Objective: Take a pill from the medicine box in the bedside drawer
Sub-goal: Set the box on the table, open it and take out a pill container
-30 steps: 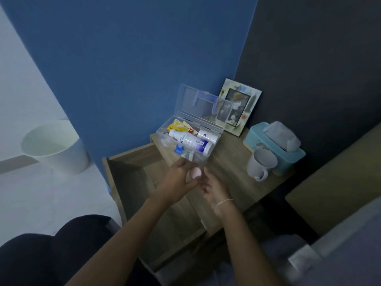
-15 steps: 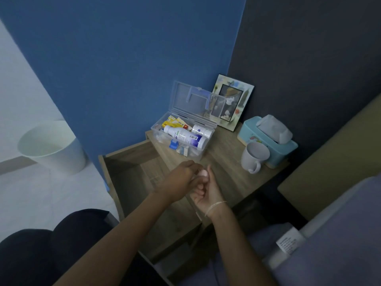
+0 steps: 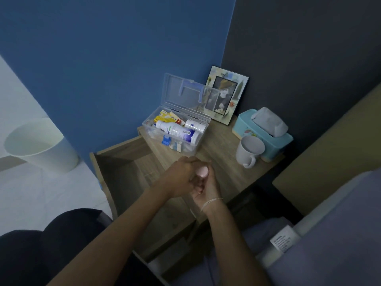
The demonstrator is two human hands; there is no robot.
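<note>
Both hands meet over the desk (image 3: 224, 145): the left hand (image 3: 181, 176) and right hand (image 3: 206, 188) are clamped together on a small pale pink container (image 3: 202, 171), likely to open it for a pill. Behind, the medicine box (image 3: 175, 131) stands open, holding bottles and packets; the drawer (image 3: 123, 172) is pulled out.

Bare forearms; thin pale string bracelet (image 3: 210, 202) on right wrist; dark trousers (image 3: 41, 250).
</note>
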